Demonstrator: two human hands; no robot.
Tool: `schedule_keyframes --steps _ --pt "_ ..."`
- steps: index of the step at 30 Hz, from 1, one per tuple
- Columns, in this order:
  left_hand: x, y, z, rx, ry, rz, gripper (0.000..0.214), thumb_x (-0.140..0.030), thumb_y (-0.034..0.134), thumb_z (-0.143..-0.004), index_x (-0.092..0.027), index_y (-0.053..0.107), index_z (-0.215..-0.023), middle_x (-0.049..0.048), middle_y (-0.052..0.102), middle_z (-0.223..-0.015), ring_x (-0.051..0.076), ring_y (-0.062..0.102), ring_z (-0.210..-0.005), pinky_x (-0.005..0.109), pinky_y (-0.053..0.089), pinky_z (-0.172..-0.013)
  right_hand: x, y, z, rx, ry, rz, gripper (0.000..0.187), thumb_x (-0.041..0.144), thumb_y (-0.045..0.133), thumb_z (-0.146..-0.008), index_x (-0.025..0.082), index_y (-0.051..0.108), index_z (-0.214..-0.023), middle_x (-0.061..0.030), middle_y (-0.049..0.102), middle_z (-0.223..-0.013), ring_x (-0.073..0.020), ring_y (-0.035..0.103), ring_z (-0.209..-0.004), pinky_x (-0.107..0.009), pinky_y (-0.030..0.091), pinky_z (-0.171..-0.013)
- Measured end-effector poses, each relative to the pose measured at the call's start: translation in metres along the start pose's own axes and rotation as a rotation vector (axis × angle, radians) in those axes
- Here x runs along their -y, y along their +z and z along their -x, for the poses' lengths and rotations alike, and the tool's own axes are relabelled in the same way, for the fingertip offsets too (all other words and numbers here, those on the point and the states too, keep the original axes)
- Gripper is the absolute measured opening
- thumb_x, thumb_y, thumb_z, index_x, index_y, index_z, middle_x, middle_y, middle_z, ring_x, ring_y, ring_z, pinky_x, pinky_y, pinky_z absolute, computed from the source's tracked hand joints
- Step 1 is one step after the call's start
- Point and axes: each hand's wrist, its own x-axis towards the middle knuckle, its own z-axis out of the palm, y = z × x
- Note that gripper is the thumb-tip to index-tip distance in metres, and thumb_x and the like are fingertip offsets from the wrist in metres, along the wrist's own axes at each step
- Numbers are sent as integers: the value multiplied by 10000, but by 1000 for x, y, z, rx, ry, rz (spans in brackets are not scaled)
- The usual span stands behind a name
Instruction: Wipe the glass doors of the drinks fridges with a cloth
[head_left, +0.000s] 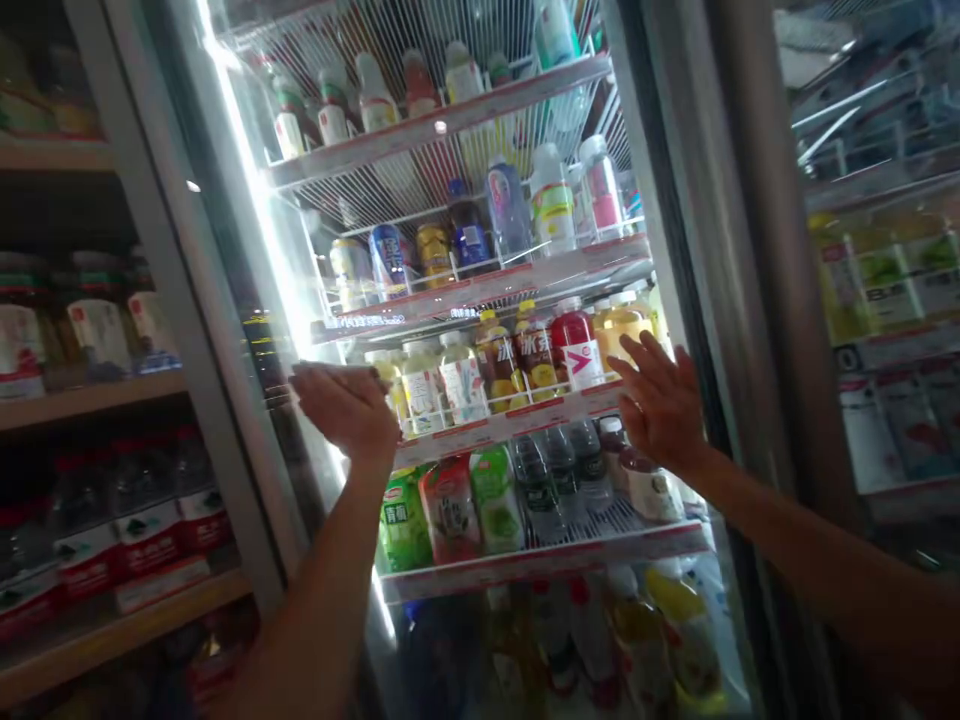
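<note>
Both my hands are raised before a lit drinks fridge [525,555], holding nothing. My left hand [345,405] has its fingers stretched out, in front of the fridge's left side, near pale drink bottles [424,390]. My right hand [660,405] has its fingers spread, in front of amber bottles [622,325] near the right frame. Reflections suggest a glass pane in front of the shelves; whether my hands touch it I cannot tell. Between the hands stand iced tea bottles with yellow caps [536,350] and a red bottle [577,340].
Upper shelves carry cans [388,262] and bottles [508,205]. Lower down are green and red packs [450,510] and clear bottles [536,485]. Left, a shelf unit [97,400] holds more bottles. A metal door frame [742,250] and another drinks display [900,260] are at right.
</note>
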Motion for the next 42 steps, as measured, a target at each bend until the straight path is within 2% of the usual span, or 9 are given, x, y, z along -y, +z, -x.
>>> schedule_keyframes --steps 3,8,11,17,25,28,33,39,42 --pt "-53 29 13 -46 106 -31 654 -438 325 -898 -26 227 -1397 231 203 -1498 290 26 -1426 501 77 -1164 0 -1 0 19 17 -5 493 269 381 -882 271 382 -1375 -36 415 -1443 -215 297 -1375 -469 202 -1123" --pt "-124 56 23 219 639 7 599 -457 356 -895 -71 353 -1353 162 345 -1460 227 136 -1419 403 187 -1156 -4 -2 1 14 1 -21 480 245 383 -878 271 413 -1356 -33 422 -1439 -215 316 -1366 -465 208 -1120" --pt "-82 35 1 236 661 -31 621 -519 347 -887 -111 364 -1355 134 372 -1452 233 221 -1398 416 204 -1150 -5 -2 1 3 -13 -34 495 221 390 -870 269 405 -1362 -38 422 -1439 -224 321 -1363 -475 214 -1115" --pt "20 -12 -36 -139 -2 -169 682 -525 337 -879 -45 327 -1364 172 268 -1490 350 214 -1380 545 171 -1134 -1 0 1 -12 -1 -28 514 228 394 -866 282 379 -1376 -44 431 -1432 -238 337 -1354 -488 222 -1108" --pt "-99 46 -3 166 486 -38 603 -409 344 -870 -99 304 -1385 141 300 -1487 223 142 -1418 419 204 -1153 -5 -1 2 4 -17 -36 516 216 387 -865 284 390 -1376 -37 424 -1438 -238 344 -1351 -480 217 -1111" --pt "-72 31 -8 192 518 -33 591 -380 369 -860 -86 332 -1371 146 333 -1470 222 176 -1411 414 205 -1152 -7 -1 3 -10 -31 -39 505 217 388 -872 273 392 -1373 -49 432 -1431 -238 340 -1353 -480 213 -1108" --pt "-6 2 -20 -93 138 -68 606 -284 352 -839 22 314 -1361 226 299 -1463 253 163 -1412 440 167 -1162 0 -4 -8 15 -16 -28 534 251 392 -887 257 315 -1415 -72 431 -1430 -247 342 -1351 -489 203 -1104" --pt "-82 31 16 184 556 -19 573 -248 343 -834 -78 328 -1381 134 324 -1478 205 131 -1420 415 205 -1155 24 9 -41 77 -40 -14 548 290 401 -896 269 281 -1430 -66 362 -1473 -262 282 -1378 -525 206 -1101" --pt "-73 23 24 303 684 -23 580 -264 372 -826 -102 333 -1381 118 336 -1475 204 150 -1415 407 245 -1141 29 16 -41 110 -71 4 566 266 411 -888 284 266 -1435 -54 316 -1497 -263 271 -1383 -539 204 -1101"
